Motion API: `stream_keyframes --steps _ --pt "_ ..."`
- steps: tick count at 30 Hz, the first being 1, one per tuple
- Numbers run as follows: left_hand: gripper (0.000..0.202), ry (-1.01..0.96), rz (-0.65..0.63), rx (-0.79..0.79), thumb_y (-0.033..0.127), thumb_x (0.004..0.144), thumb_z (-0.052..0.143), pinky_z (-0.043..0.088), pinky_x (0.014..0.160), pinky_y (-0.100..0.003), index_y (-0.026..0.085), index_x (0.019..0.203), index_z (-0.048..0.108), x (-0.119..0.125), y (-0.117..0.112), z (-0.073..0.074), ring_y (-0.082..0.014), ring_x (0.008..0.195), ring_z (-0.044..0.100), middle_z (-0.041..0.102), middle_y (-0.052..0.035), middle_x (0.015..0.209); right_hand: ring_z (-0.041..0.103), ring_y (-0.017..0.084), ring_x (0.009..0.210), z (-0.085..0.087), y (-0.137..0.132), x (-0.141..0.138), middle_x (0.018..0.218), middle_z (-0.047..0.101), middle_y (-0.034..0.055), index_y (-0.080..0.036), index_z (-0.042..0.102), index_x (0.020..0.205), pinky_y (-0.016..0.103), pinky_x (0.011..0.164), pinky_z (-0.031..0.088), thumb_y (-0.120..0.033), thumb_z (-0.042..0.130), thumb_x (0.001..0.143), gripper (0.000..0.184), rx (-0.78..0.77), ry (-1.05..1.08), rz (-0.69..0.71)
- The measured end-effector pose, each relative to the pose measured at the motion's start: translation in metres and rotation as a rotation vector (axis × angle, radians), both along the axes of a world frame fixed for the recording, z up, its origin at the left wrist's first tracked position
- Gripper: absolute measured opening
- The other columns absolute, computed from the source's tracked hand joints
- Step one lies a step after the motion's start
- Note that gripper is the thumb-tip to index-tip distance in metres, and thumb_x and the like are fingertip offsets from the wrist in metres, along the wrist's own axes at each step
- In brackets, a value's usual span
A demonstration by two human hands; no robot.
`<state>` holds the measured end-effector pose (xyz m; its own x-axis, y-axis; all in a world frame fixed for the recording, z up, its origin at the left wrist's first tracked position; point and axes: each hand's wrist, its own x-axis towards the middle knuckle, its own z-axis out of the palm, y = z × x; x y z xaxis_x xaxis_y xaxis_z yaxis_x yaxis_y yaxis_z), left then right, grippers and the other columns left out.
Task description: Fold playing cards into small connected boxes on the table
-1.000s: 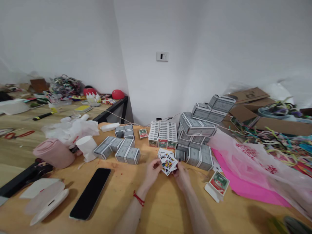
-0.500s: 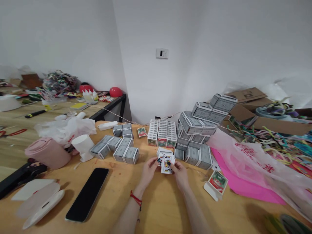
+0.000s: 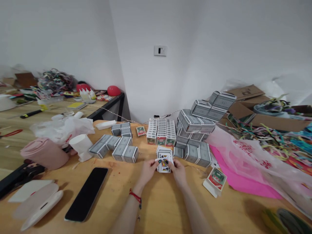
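Observation:
Both hands hold a small stack of playing cards [image 3: 164,162] face up over the wooden table [image 3: 156,201], a king of clubs on top. My left hand [image 3: 147,169] pinches the stack's left edge; a red cord is tied round that wrist. My right hand [image 3: 179,169] grips the right edge. More loose cards [image 3: 163,149] lie just behind the held stack. An open red-and-green card box [image 3: 215,180] lies to the right of my right hand.
Grey wrapped card cartons [image 3: 195,136] are piled behind the hands, with rows of small card packs [image 3: 161,131] beside them and more cartons [image 3: 119,148] to the left. A black phone [image 3: 87,193], pink roll [image 3: 44,152], pink plastic bag [image 3: 246,156] and cardboard boxes [image 3: 265,115] surround the spot.
The fanned, tilted cards have been squared into a neat upright stack between both hands. The hands drew slightly closer together; the view shifted a little.

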<state>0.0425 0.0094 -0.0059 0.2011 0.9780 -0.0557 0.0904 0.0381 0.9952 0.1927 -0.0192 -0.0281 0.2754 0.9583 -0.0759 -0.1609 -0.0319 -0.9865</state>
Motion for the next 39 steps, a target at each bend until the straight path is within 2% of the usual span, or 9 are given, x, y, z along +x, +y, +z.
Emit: stream_keyframes --steps 5,14,19,25,33,39 --pt "0.033 -0.017 -0.002 -0.006 0.042 0.068 0.058 0.036 0.052 -0.022 0.011 0.06 0.064 -0.002 0.0 0.007 -0.0113 0.052 0.046 0.06 -0.0003 0.057 0.058 0.019 0.064 -0.003 0.001 0.0 0.073 0.067 0.0052 -0.014 0.066 0.076 0.027 0.06 0.045 -0.056 0.066 0.059 0.045 -0.027 -0.03 0.003" --pt "0.034 -0.059 -0.032 -0.028 0.043 0.066 0.061 0.041 0.057 -0.025 0.01 0.073 0.069 -0.005 0.002 0.007 -0.0151 0.059 0.054 0.066 -0.0035 0.065 0.054 0.017 0.06 -0.001 0.0 -0.002 0.066 0.064 0.0032 -0.015 0.064 0.07 0.025 0.057 0.042 -0.055 0.064 0.062 0.041 -0.023 -0.088 -0.006" --pt "0.032 -0.095 -0.053 -0.045 0.042 0.067 0.061 0.041 0.056 -0.024 0.011 0.072 0.069 -0.004 0.001 0.011 -0.015 0.059 0.054 0.065 -0.0029 0.062 0.053 0.016 0.058 -0.004 0.001 -0.002 0.064 0.062 0.0026 -0.014 0.063 0.067 0.024 0.056 0.041 -0.052 0.064 0.063 0.038 -0.027 -0.098 -0.021" --pt "0.031 -0.124 -0.041 -0.075 0.041 0.066 0.062 0.041 0.054 -0.023 0.011 0.066 0.068 -0.004 0.001 0.01 -0.0136 0.055 0.052 0.062 -0.0019 0.058 0.055 0.017 0.061 -0.007 0.002 -0.002 0.067 0.064 0.0033 -0.014 0.063 0.07 0.026 0.058 0.043 -0.052 0.064 0.063 0.039 -0.028 -0.078 -0.005" --pt "0.035 -0.143 -0.04 -0.107 0.044 0.063 0.064 0.042 0.054 -0.023 0.011 0.071 0.069 -0.005 0.003 0.008 -0.014 0.057 0.053 0.065 -0.0034 0.063 0.061 0.023 0.071 0.0 0.0 -0.001 0.076 0.069 0.0072 -0.013 0.068 0.08 0.032 0.066 0.047 -0.053 0.066 0.06 0.045 -0.019 -0.044 0.061" --pt "0.039 -0.152 -0.065 -0.116 0.047 0.063 0.064 0.043 0.054 -0.025 0.011 0.074 0.07 -0.004 0.002 0.011 -0.0159 0.058 0.056 0.066 -0.0037 0.062 0.062 0.024 0.073 0.002 0.0 -0.002 0.076 0.07 0.0068 -0.014 0.068 0.079 0.033 0.069 0.048 -0.055 0.065 0.06 0.046 -0.021 -0.041 0.069"
